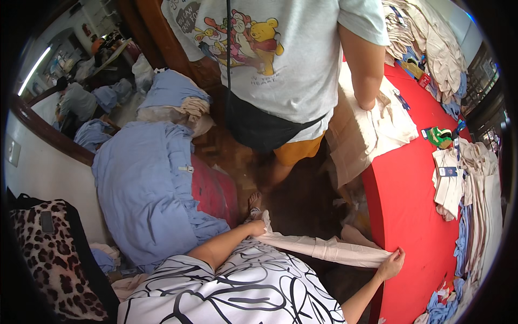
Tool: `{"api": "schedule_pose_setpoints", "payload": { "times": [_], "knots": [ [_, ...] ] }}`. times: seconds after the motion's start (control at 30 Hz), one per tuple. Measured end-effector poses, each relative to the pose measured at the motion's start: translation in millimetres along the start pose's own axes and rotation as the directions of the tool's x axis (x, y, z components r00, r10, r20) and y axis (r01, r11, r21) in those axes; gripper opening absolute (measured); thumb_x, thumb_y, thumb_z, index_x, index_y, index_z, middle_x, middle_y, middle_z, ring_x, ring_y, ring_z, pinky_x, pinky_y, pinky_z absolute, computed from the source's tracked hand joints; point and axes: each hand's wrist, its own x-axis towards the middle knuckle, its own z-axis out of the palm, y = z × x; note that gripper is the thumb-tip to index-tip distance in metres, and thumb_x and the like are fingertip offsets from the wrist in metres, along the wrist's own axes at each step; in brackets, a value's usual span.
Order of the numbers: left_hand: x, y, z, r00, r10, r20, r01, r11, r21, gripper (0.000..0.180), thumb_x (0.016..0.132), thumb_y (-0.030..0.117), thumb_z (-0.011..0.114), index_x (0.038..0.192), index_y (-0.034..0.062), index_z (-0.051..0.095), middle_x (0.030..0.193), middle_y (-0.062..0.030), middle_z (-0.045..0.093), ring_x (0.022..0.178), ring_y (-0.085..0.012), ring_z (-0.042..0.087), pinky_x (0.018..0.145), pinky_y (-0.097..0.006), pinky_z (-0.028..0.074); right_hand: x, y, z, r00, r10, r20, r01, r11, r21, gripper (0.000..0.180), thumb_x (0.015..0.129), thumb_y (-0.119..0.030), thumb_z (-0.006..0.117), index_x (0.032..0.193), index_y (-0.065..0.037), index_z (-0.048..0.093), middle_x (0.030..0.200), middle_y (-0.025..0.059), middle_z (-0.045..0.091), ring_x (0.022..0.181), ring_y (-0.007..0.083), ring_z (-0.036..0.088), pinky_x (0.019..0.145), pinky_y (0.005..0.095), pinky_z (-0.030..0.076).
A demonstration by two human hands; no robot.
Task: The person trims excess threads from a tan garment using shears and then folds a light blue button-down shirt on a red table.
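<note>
A long beige garment (pixel 324 249), narrow as if folded lengthwise, is stretched in front of my body; I cannot tell its exact kind. My left hand (pixel 256 229) is closed around its left end, where some cloth bunches above the fingers. The other end is pinched in my right hand (pixel 393 264), at the near left edge of the red-covered table (pixel 415 205). Part of the garment hangs down beside that table. Across from me a co-worker (pixel 275 70) in a grey printed T-shirt has one hand on another beige garment (pixel 372 129) lying over the table's edge.
Folded beige garments (pixel 475 183) with tags line the table's right side. A green tape roll (pixel 440 137) lies by them, and more clothes (pixel 431 43) are heaped farther back. Left of me stands a big pile of blue garments (pixel 145 183). A leopard-print chair (pixel 56 259) is at lower left.
</note>
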Motion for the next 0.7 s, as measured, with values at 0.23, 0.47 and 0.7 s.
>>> {"api": "schedule_pose_setpoints", "payload": {
  "times": [0.23,0.47,0.7],
  "knots": [
    [1.7,4.1,-4.9,0.999,0.009,0.036,-0.010,1.000,0.027,0.039,0.084,0.027,0.060,0.106,-0.0048,0.067,0.111,-0.0247,0.065,0.103,-0.0367,0.064,0.090,-0.043,0.049,-0.1,-0.8,-0.3,0.999,-0.028,-0.023,0.028,1.000,0.007,0.025,0.097,-0.024,0.051,0.106,-0.007,0.066,0.103,0.0131,0.069,0.092,0.0322,0.064,0.077,0.0412,0.050],
    [-0.5,4.8,-3.6,1.000,0.017,0.003,-0.017,0.999,-0.027,0.038,0.084,0.028,0.061,0.104,-0.0045,0.067,0.109,-0.0246,0.066,0.103,-0.0368,0.064,0.089,-0.043,0.050,-1.7,-4.8,-2.0,1.000,-0.006,-0.024,0.006,1.000,0.007,0.020,0.095,-0.019,0.052,0.104,-0.008,0.066,0.100,0.0114,0.069,0.092,0.0313,0.064,0.077,0.0414,0.049],
    [3.0,-0.6,0.3,1.000,0.012,-0.002,-0.012,1.000,0.017,0.038,0.085,0.032,0.061,0.102,-0.0019,0.069,0.107,-0.0244,0.066,0.101,-0.0375,0.064,0.089,-0.043,0.049,-0.5,-3.4,0.4,1.000,-0.004,-0.012,0.005,0.995,0.096,0.020,0.095,-0.016,0.053,0.105,-0.005,0.066,0.100,0.0121,0.069,0.091,0.0286,0.064,0.079,0.0382,0.049]
  ]
}}
